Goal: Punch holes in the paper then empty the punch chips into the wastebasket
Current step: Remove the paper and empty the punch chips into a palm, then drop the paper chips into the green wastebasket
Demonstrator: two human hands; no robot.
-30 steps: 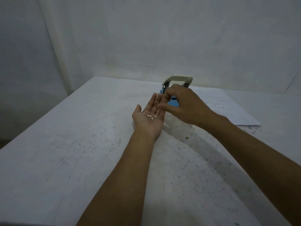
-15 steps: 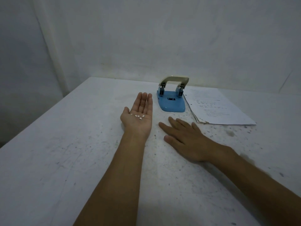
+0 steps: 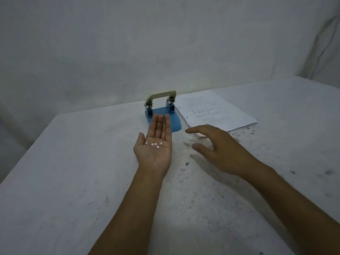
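White and scuffed, the table (image 3: 55, 190) filled the lower frame under a bare pale wall when I checked the feed. Nearest the camera my two forearms ran up from the bottom edge. At centre frame my left hand (image 3: 153, 150) lay palm up and fully flat, fingers straight and together, closed on nothing; five or so white punch chips (image 3: 154, 144) sat loose on the palm just below the fingers. To its right my right hand (image 3: 219, 150) was palm down, fingers spread and slightly curled, gripping nothing. It looked lifted a little off the table, though blur kept me from being sure.

That was the change: half a second before, the right hand lay flat on the table, and a second before it was pinching at the punch over the left palm. I read that as the chip collecting being done, with the carry to the wastebasket left. No wastebasket showed anywhere in frame, so I could not say where the chips had to go.

Beyond the left fingertips stood the blue hole punch (image 3: 163, 115), upright, its grey lever raised. I could not see into its chip tray, so whether it was empty I could not tell. Just right of it, toward upper right, lay the paper (image 3: 215, 111), a printed stack flat on the table; any punched holes were too small to make out.
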